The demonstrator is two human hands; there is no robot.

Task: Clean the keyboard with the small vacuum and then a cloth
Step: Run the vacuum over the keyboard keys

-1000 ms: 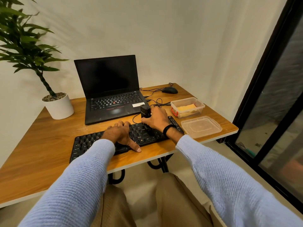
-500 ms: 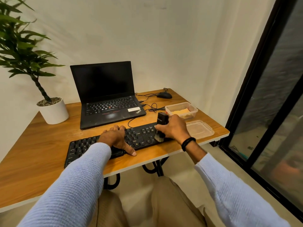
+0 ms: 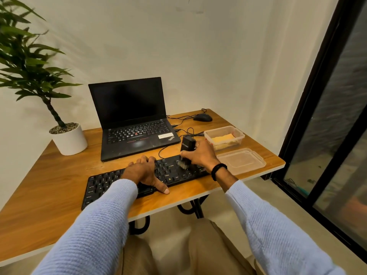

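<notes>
**Black keyboard [image 3: 103, 185], brush at its right end**

It lies long-ways along the near edge of the tabletop [image 3: 59, 175]. The right hand [image 3: 202, 155] wraps its fingers round the small vacuum [image 3: 187, 144], upright with bristles on the right-hand keys; most keys stretch leftward from it. The left hand [image 3: 143, 172] rests flat mid-keyboard, fingers loosely together. Just beyond, an open clear tub [image 3: 238, 133] holds the yellow cloth [image 3: 222, 138], with its lid [image 3: 241, 160] alongside.
</notes>
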